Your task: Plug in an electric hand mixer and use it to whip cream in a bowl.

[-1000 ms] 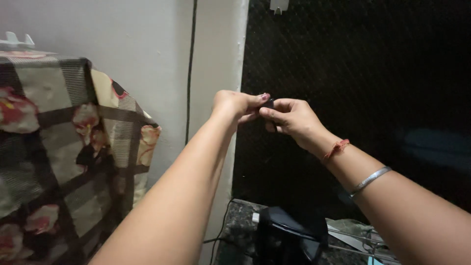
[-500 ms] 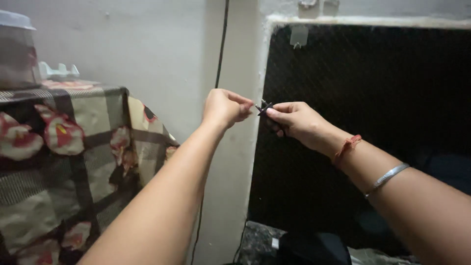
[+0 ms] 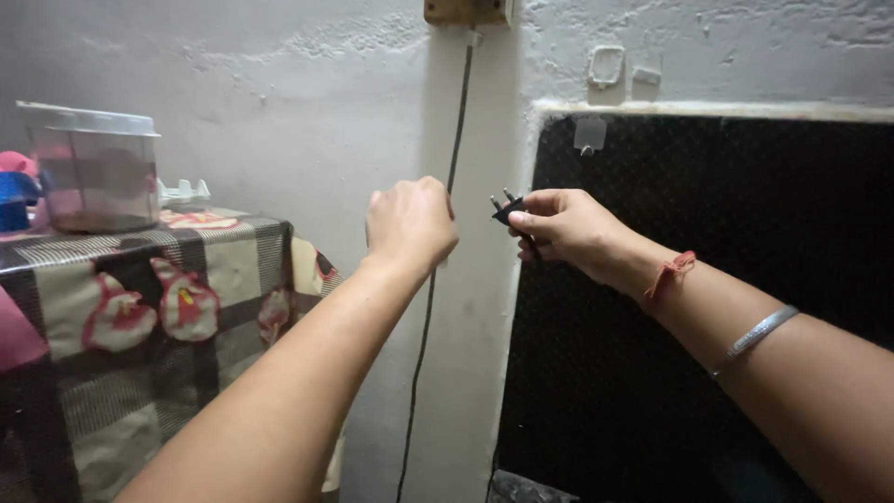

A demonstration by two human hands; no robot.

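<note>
My right hand [image 3: 568, 228] is raised in front of the wall and pinches a small black two-pin plug [image 3: 508, 210], its metal pins pointing up and to the left. My left hand [image 3: 408, 224] hangs just left of it, fingers curled into a loose fist, apart from the plug, with nothing visible in it. A black cable [image 3: 445, 233] runs down the wall behind my left hand from a wooden switch box [image 3: 466, 9] at the top edge. A red thread and a silver bangle circle my right wrist.
A black textured panel [image 3: 708, 307] fills the wall on the right, with small white hooks [image 3: 605, 65] above it. On the left stands a piece of furniture under a checked floral cloth [image 3: 140, 317], carrying a clear plastic container [image 3: 88, 177].
My view has tilted upward, bringing the switch box into sight. My hands have parted: the left let go of the plug and moved left, while the right keeps holding it.
</note>
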